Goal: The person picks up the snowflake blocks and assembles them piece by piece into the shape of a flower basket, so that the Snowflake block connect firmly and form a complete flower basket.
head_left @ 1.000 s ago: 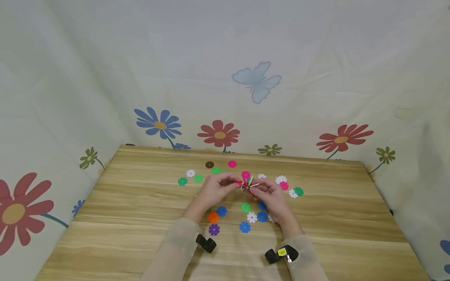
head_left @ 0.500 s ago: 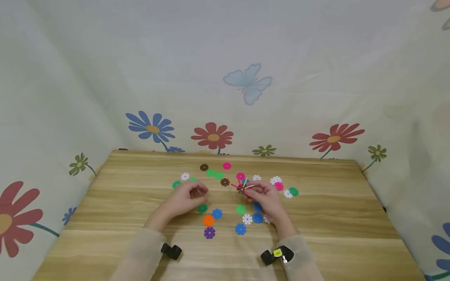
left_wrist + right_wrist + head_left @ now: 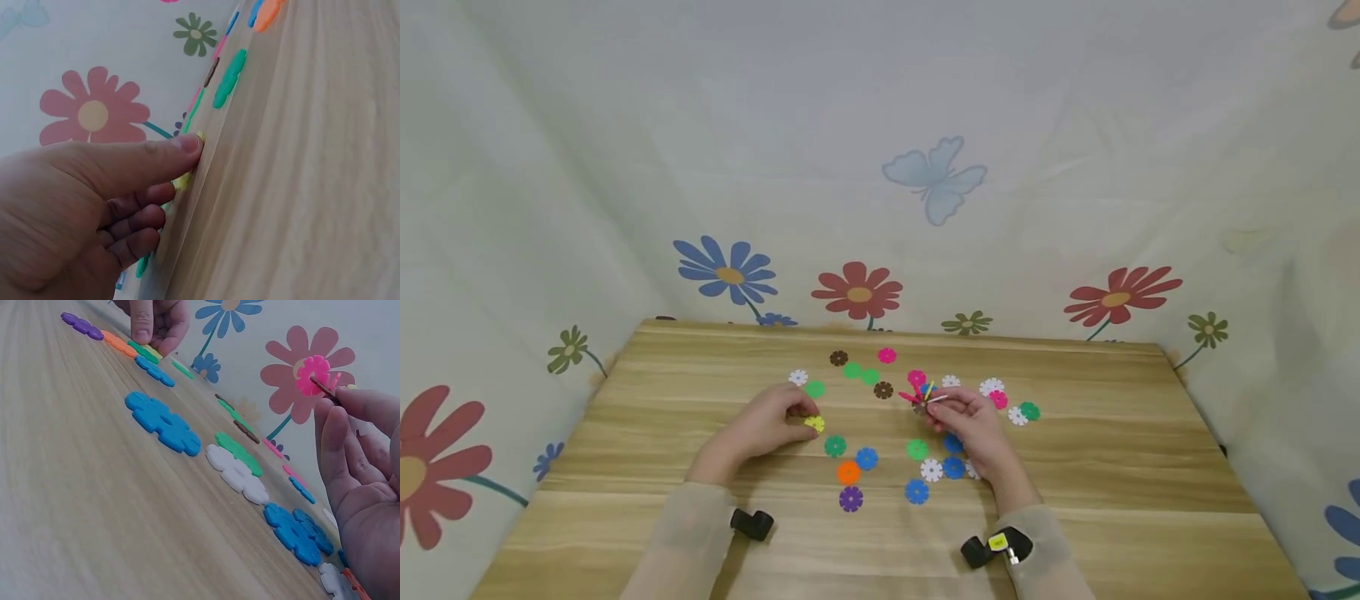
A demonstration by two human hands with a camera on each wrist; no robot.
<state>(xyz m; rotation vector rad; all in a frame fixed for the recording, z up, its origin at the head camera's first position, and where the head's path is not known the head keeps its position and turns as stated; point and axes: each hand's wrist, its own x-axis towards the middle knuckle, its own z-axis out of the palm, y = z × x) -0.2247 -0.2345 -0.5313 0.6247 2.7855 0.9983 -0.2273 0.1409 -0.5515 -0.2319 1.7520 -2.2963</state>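
In the head view my left hand (image 3: 762,422) is low over the left of the table, thumb and fingertips pinching the edges of a yellow notched disc (image 3: 815,424). The thumb partly covers that disc in the left wrist view. Further right, my right hand (image 3: 973,423) holds up a small cluster of joined snowflake discs between thumb and fingers. A pink disc (image 3: 312,375) and a brown disc (image 3: 325,390) of this cluster show in the right wrist view; yellow and white pieces also stick out of it. The fingers hide part of the cluster.
Loose notched discs lie flat on the wooden table (image 3: 625,517), among them an orange disc (image 3: 848,472), a purple disc (image 3: 851,499), a blue disc (image 3: 917,492) and a dark green disc (image 3: 835,446). A flowered cloth (image 3: 775,150) hangs behind the table.
My left hand has let go of the cluster and moved left, down to the yellow disc. My right hand has stayed nearly in place, still holding the cluster.
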